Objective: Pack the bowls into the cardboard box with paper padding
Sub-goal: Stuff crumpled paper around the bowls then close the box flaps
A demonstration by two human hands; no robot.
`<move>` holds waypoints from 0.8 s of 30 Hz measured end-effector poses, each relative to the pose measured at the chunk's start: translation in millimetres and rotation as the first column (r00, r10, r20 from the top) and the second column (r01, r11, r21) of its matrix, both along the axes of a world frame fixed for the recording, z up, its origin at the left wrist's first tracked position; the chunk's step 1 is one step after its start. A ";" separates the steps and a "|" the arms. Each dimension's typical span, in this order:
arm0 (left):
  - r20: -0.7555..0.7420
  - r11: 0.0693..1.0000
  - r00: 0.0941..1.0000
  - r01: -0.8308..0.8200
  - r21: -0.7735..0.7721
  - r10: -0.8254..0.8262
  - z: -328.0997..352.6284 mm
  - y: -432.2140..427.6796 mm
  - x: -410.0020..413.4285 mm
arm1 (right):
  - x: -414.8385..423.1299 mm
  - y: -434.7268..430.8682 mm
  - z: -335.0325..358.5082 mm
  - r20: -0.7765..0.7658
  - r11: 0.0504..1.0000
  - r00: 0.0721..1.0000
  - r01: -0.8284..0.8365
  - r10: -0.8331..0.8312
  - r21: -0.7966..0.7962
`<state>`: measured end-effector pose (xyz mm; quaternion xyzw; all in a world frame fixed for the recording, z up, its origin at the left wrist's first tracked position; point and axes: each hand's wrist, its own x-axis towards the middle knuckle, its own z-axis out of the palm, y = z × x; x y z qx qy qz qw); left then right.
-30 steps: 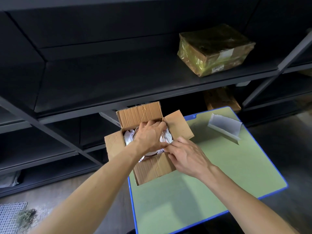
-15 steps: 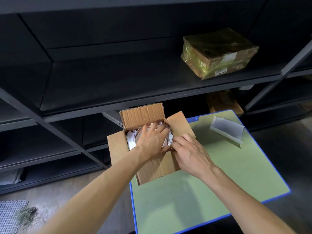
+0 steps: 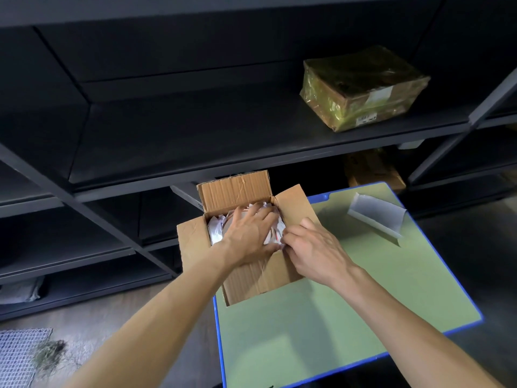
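An open cardboard box (image 3: 251, 278) sits on the far left corner of a green table (image 3: 335, 317) with a blue edge, its four flaps folded outward. The left hand (image 3: 249, 236) lies palm down inside the opening, fingers spread flat across the contents and pressing on them. Under and around it is crumpled white paper padding (image 3: 216, 233), filling the left side and far corners of the box. A curved pale rim shows between the fingers and the paper; it is probably a bowl (image 3: 270, 238), though the hand covers most of it and how many bowls lie there cannot be told.

The right hand (image 3: 316, 250) rests at the right edge of the opening, just beside the left hand, fingers curled with the tips pinching a bit of the white paper at the box's rim. Both forearms reach in from the bottom of the view, bare.

Further right on the table, well apart from the box, lies a folded grey-white sheet (image 3: 377, 217). Behind the table stands dark metal shelving (image 3: 195, 141); on one shelf sits a parcel (image 3: 363, 88) wrapped in yellowish tape with a white label. A second brown carton (image 3: 372, 172) sits on the shelf below it, partly in shadow
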<state>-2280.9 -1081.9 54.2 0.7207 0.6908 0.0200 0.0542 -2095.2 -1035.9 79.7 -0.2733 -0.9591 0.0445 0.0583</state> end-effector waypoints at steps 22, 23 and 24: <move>0.295 0.928 0.947 -0.221 0.301 0.130 40.3 36.2 88.1 | 54.4 82.5 12.1 -0.158 0.993 0.987 -0.014 -0.004 -0.117; 0.290 0.931 0.950 -0.205 0.302 0.116 40.4 45.0 95.4 | 65.5 89.0 10.8 -0.158 0.994 0.987 0.002 -0.020 -0.112; 0.285 0.934 0.953 -0.187 0.304 0.098 39.9 53.6 103.3 | 76.6 95.3 9.0 -0.157 0.994 0.987 0.017 -0.035 -0.112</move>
